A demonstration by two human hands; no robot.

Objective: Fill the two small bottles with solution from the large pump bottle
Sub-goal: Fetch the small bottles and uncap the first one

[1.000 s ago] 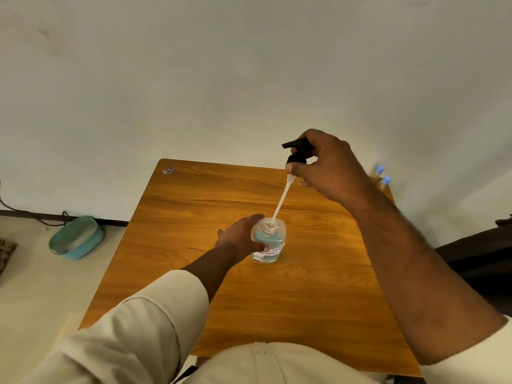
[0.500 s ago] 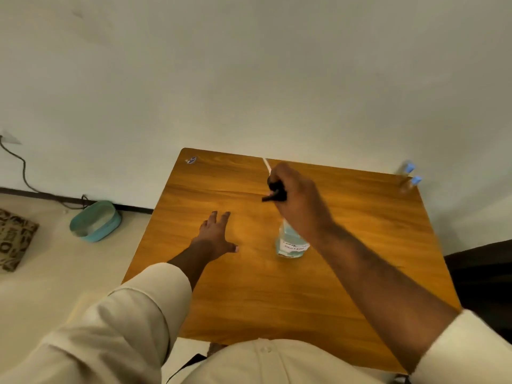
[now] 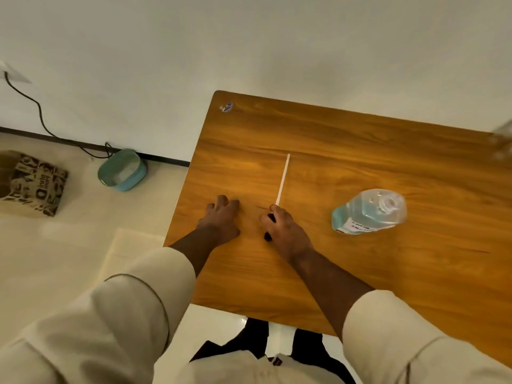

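The large clear bottle with pale blue solution stands uncapped on the wooden table, right of my hands. My right hand holds the black pump head down at the tabletop, and its white dip tube lies pointing away from me. My left hand rests on the table just left of it, fingers loosely curled, holding nothing. A blurred clear shape shows at the far right edge; the small bottles cannot be made out.
A small sticker sits at the table's far left corner. On the floor to the left are a teal tub, a printed paper bag and a black cable along the wall.
My right hand carried the pump head out of the bottle and lowered it to the table on the left. My left hand let go of the bottle and settled on the table.
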